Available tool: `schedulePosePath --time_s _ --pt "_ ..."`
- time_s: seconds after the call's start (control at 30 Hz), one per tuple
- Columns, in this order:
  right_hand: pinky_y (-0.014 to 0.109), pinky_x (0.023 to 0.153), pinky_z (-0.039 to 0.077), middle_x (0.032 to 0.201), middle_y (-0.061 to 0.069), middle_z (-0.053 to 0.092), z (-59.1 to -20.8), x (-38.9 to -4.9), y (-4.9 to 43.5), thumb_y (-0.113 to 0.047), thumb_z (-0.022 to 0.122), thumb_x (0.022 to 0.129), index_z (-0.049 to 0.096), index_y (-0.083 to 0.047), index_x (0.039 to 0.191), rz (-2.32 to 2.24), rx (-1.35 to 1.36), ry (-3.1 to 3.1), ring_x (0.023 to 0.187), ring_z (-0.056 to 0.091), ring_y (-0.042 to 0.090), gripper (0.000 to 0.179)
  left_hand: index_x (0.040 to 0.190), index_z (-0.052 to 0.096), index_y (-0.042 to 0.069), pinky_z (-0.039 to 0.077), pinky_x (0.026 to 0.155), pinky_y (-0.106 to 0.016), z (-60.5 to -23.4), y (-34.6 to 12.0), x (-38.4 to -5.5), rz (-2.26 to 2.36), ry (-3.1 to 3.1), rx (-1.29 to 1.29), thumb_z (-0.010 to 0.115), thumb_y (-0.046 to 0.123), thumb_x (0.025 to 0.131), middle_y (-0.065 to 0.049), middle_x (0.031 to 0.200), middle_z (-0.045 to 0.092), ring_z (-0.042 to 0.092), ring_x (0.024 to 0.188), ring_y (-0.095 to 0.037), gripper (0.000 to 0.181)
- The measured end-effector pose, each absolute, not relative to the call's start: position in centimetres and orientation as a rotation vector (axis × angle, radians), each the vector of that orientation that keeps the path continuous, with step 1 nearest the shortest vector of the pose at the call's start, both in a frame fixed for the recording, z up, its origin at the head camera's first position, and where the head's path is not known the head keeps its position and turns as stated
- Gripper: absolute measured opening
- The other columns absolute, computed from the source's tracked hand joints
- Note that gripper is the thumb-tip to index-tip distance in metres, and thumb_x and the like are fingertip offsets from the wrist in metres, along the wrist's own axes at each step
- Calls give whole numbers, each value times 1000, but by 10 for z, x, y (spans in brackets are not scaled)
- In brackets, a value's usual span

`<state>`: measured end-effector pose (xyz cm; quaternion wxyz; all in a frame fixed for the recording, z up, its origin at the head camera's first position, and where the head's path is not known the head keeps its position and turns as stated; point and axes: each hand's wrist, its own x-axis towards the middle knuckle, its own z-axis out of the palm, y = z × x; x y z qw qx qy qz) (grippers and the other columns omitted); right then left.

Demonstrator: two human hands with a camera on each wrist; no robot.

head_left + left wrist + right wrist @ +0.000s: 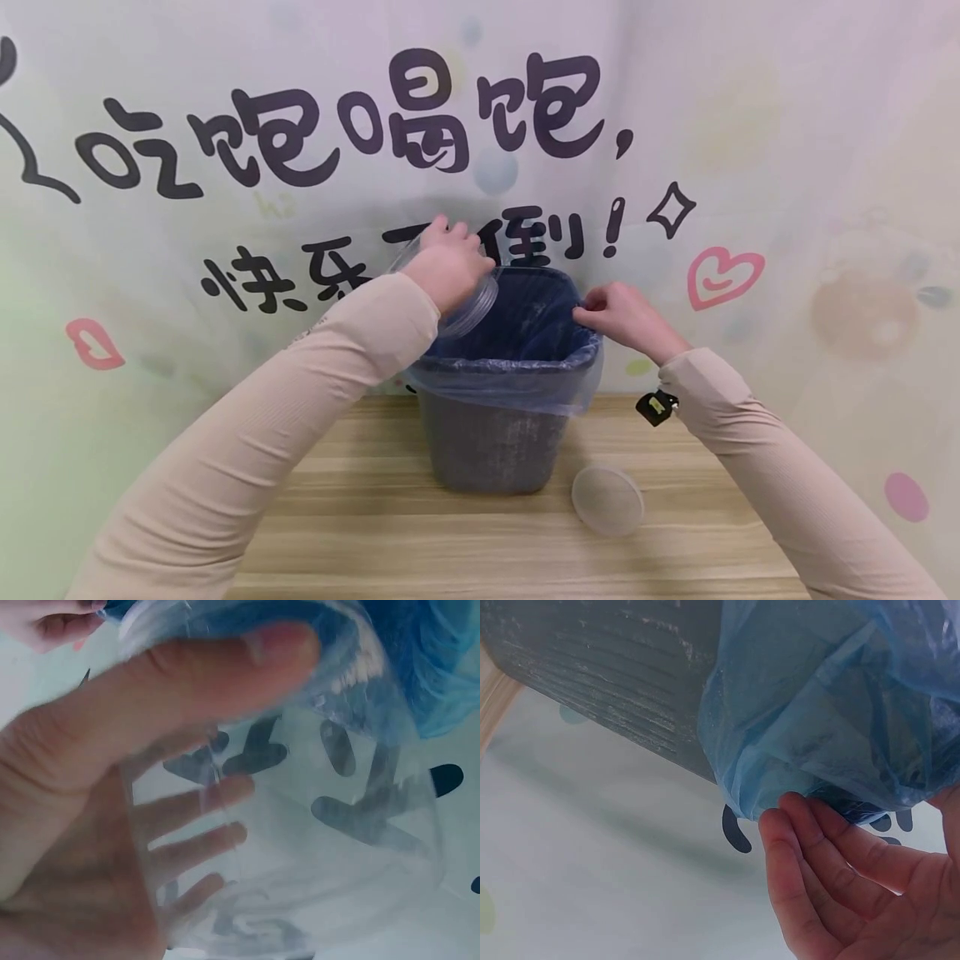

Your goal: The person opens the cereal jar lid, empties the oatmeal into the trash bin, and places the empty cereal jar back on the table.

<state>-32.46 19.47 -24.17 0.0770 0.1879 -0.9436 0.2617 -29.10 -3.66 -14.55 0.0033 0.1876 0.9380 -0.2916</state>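
Note:
My left hand [450,262] grips a clear plastic jar [322,877], thumb on one side and fingers behind it. In the head view the jar is tilted, its ribbed mouth pointing down into a grey trash can [491,450]. Pale patches show near the mouth in the left wrist view; I cannot tell what they are. A translucent blue trash bag [517,392] lines the can and folds over its rim. At the can's right rim, my right hand [626,312] holds the bag's edge between thumb and fingers. Its fingertips [791,801] touch the blue film.
A round whitish lid [607,500] lies on the wood-grain tabletop [352,517], right of the can's base. Close behind the can hangs a pale printed cloth [810,150] with large black characters and hearts. A small black device [656,407] is at the right wrist.

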Motion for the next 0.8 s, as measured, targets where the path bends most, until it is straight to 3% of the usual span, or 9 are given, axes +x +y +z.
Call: schedulePosePath --time_s 0.1,0.27,0.8 --pt "31 58 38 63 1 53 -241 -325 195 -20 60 92 62 -4 72 786 563 -2831 60 47 18 25 145 41 29 18 107 -44 -149 -33 -293 -941 2935 573 58 12 94 -5 142 39 32 123 -27 56" --pt "31 59 39 64 2 54 -240 -325 195 -19 59 92 62 -3 73 793 558 -2834 61 48 19 25 145 40 33 19 105 -42 -154 -27 -297 -1039 2938 513 35 13 104 -4 143 38 32 121 -25 46" --pt "32 59 39 66 2 56 -238 -328 194 -22 60 92 65 -3 77 779 551 -2841 63 49 19 25 144 40 33 19 107 -43 -166 -28 -302 -1080 2949 553 37 6 104 -4 143 38 32 124 -24 48"
